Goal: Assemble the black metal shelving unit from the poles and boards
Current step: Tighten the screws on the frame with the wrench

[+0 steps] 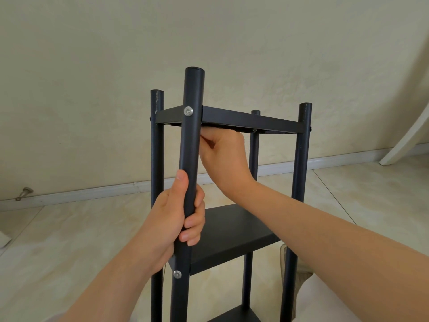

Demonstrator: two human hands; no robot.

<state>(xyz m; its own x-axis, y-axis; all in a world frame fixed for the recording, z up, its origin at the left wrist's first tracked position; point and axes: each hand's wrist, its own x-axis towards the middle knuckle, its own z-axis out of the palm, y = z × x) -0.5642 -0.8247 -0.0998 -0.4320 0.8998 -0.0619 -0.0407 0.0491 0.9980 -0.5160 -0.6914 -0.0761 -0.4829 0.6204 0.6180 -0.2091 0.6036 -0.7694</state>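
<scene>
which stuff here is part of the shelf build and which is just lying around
Part of the job:
- near pole, gripped by the left hand
- top board, with the right hand reaching under its corner
- middle board
- silver bolt in the near pole

Just lying about:
- door stopper by the skirting
- white furniture leg
</scene>
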